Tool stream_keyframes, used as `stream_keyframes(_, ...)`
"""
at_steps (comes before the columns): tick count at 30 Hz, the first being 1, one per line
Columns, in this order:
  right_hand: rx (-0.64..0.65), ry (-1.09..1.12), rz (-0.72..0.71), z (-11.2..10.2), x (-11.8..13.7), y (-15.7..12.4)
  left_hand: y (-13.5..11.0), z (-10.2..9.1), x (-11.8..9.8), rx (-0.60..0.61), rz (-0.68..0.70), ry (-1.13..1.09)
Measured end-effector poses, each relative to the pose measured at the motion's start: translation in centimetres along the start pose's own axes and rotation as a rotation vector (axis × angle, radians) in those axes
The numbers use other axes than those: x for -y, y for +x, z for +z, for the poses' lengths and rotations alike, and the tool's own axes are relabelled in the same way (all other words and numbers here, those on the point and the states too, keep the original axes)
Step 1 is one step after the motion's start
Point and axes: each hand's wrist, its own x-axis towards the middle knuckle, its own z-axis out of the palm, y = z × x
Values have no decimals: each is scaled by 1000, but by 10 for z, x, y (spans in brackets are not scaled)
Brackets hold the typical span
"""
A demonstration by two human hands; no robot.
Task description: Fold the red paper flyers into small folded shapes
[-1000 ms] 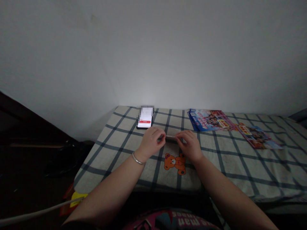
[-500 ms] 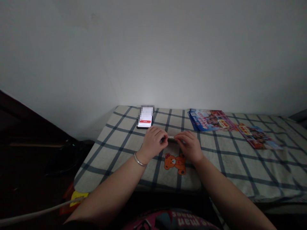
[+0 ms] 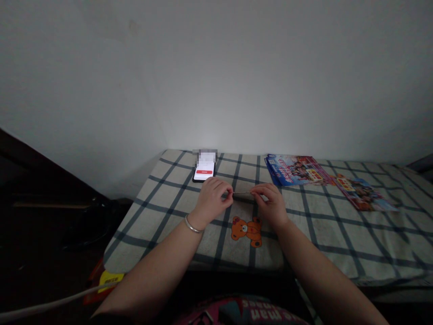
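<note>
Between my two hands a thin pale strip [image 3: 241, 192] stretches level above the checked cloth; it looks edge-on, and its material cannot be made out. My left hand [image 3: 213, 201] pinches one end with curled fingers, a silver bangle [image 3: 193, 225] on its wrist. The other end is pinched between the thumb and fingers of my right hand [image 3: 271, 204]. Just beneath lies an orange teddy bear picture [image 3: 246, 230] on the cloth. A phone [image 3: 204, 169] with a lit screen rests beyond my left hand.
Colourful printed leaflets [image 3: 294, 170] overlap at the back right, with another leaflet [image 3: 363, 194] beside them. The checked tablecloth [image 3: 169, 203] reaches the pale wall [image 3: 237, 90]. A white cable [image 3: 61, 298] runs at the lower left, near a yellow label [image 3: 110, 280].
My hands have moved slightly apart, so a longer stretch of the strip shows between them. It now appears thinner. The phone and leaflets have stayed put.
</note>
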Motion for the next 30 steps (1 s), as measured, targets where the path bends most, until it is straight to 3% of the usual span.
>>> stream_keyframes(15,-23,10,61,-3,-6,2,-2,-7,15,-1,-57,-19)
stream_keyframes(21,-81,26,130,-7,-12,2,-6,-2,24,-29,-207,-133)
stream_keyframes(25,-73,24,93,-8,-14,2,-8,0,24,20,-273,-279)
stream_keyframes(30,-13,1,56,-7,-12,2,-9,3,20,138,-184,-323)
